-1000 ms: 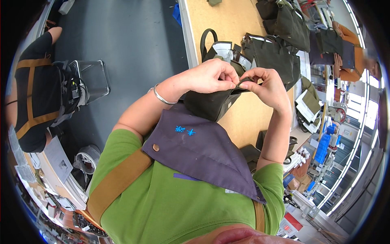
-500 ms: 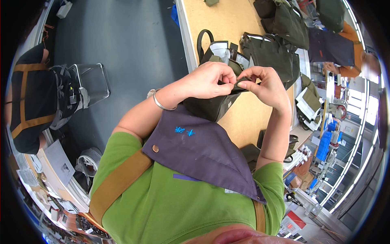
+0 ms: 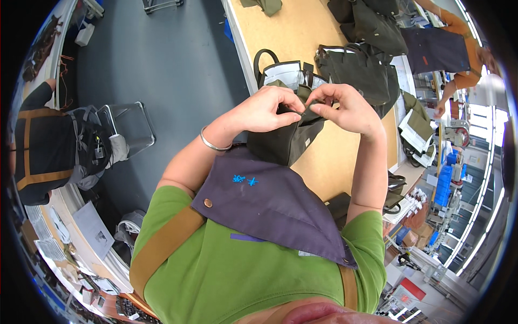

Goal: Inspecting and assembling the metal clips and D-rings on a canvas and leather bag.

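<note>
A dark olive fabric bag (image 3: 278,147) stands on the near left part of the table, tilted against my apron. White lining shows at its open top, and a black looped handle (image 3: 265,54) rises at the far side. My left hand (image 3: 268,109) is closed at the bag's upper edge, thumb and forefinger pinching dark material. Close beside it, my right hand (image 3: 348,109) pinches the same edge between thumb and fingers. Their fingertips nearly meet over the bag; whether something small sits between them is too fine to make out.
The wooden table (image 3: 315,167) carries more dark bags (image 3: 353,73) on its far right, with others stacked behind. Olive fabric (image 3: 263,5) lies at its far end. A metal-framed stool (image 3: 145,121) stands on the floor to the left. One person (image 3: 46,143) is at left, another (image 3: 467,54) at far right.
My hands stay pinched at the bag's edge, with fingers slightly shifted. The view has turned a little. The person at far right now has an arm stretched down.
</note>
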